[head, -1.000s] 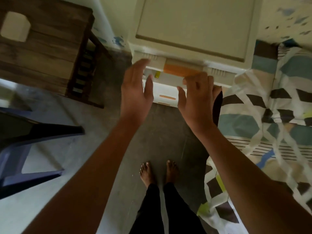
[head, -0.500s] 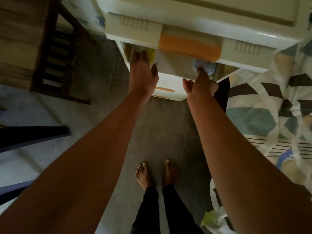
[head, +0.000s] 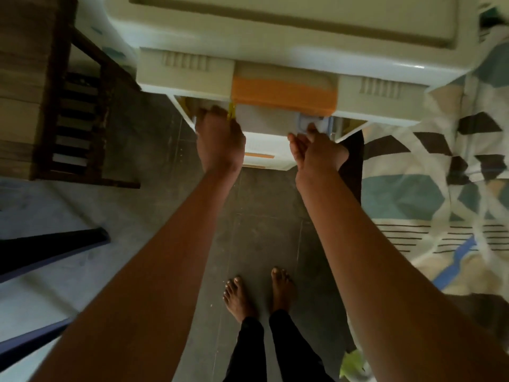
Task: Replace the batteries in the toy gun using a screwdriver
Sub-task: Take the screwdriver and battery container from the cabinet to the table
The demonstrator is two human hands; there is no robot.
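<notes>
Grey floor, cream drawer unit, top drawer pulled out. At its right end a pale blue item, too blurred to tell whether the toy gun. Right hand curled against it, hold unclear. Left hand inside beside a yellow item, fingers hidden. Patterned cloth at right.

Yellow tool, mostly hidden, just beside the left hand in the open drawer, pale blue plastic toy, blurred, at the right hand
</notes>
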